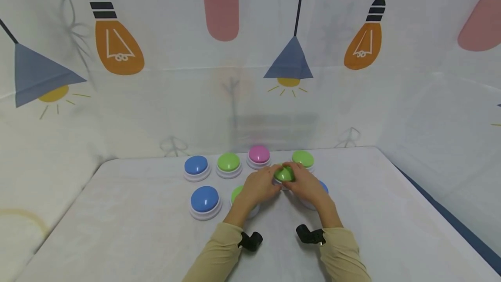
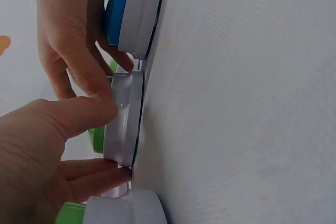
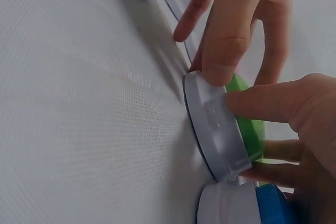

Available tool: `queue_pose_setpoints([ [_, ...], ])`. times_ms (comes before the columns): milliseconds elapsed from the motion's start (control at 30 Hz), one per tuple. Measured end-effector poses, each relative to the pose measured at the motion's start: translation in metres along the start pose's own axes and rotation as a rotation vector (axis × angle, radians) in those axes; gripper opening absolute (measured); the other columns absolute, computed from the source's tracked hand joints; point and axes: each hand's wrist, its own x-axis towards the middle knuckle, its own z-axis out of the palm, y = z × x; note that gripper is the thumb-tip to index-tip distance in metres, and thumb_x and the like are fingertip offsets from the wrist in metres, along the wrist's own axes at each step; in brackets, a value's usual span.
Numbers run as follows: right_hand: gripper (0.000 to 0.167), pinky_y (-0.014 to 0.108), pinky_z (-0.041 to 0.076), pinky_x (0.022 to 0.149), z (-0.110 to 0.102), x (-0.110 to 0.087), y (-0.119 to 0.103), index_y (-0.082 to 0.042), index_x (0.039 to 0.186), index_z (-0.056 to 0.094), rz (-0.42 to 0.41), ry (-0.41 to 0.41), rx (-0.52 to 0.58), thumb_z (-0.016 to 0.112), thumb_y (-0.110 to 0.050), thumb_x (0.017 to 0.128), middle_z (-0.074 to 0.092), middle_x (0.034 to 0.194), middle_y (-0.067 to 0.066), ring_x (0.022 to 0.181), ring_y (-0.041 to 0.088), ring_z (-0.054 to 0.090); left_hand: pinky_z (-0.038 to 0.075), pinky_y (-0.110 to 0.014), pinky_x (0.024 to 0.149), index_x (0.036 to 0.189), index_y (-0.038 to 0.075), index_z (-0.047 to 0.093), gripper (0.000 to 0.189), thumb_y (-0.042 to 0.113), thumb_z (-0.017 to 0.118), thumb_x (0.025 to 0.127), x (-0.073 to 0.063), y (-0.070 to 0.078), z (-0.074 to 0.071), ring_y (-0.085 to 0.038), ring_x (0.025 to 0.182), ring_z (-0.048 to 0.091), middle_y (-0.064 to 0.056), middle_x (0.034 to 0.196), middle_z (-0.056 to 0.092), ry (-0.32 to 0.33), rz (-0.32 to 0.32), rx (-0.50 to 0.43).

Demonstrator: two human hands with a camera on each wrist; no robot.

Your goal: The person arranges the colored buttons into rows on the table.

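A green push button [image 1: 284, 174] with a white round base is between my two hands. My left hand [image 1: 258, 185] grips its left side and my right hand [image 1: 307, 184] the right, the thumbs at the near side. Both wrist views show the thumbs against the white base [image 3: 215, 124], which stands low at the tabletop; whether it is slightly lifted I cannot tell. Just beside the right hand is a blue button [image 1: 324, 186], partly covered by it. Behind the left wrist a green button [image 1: 236, 193] is half hidden.
Along the back stand a blue button [image 1: 196, 165], a green one [image 1: 228, 162], a pink one [image 1: 259, 154] and another green one [image 1: 303, 158]. A larger-looking blue button [image 1: 205, 199] is at the front left. A lamp-printed curtain [image 1: 176, 112] hangs behind the white tabletop [image 1: 117, 229].
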Motion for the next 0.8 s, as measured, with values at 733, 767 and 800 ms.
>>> queue_pose_setpoints([
  [733, 0.052, 0.057, 0.044, 0.101, -0.008, -0.003, -0.015, -0.006, 0.138, 0.052, -0.043, -0.010, -0.033, 0.070, -0.020, 0.091, 0.055, 0.133, 0.017, 0.122, 0.036, 0.055, 0.053, -0.040, 0.091, 0.136, 0.016, 0.056, 0.056, 0.033, 0.075, 0.087, -0.004, -0.006, -0.016, -0.022, 0.115, 0.062, -0.003, 0.130, 0.064, 0.016, -0.035, -0.053],
  [767, 0.053, 0.057, 0.044, 0.101, -0.008, -0.004, -0.016, -0.006, 0.138, 0.052, -0.048, -0.007, -0.034, 0.071, -0.020, 0.091, 0.055, 0.132, 0.017, 0.121, 0.036, 0.056, 0.053, -0.040, 0.091, 0.136, 0.016, 0.056, 0.056, 0.033, 0.075, 0.087, -0.005, -0.006, -0.017, -0.022, 0.116, 0.062, -0.003, 0.130, 0.064, 0.021, -0.034, -0.052],
  [800, 0.053, 0.057, 0.045, 0.100, -0.009, -0.004, -0.017, -0.006, 0.137, 0.052, -0.054, -0.003, -0.035, 0.071, -0.020, 0.090, 0.055, 0.132, 0.017, 0.121, 0.036, 0.056, 0.053, -0.039, 0.091, 0.136, 0.016, 0.057, 0.055, 0.034, 0.075, 0.086, -0.005, -0.007, -0.018, -0.022, 0.116, 0.062, -0.003, 0.131, 0.064, 0.023, -0.035, -0.049],
])
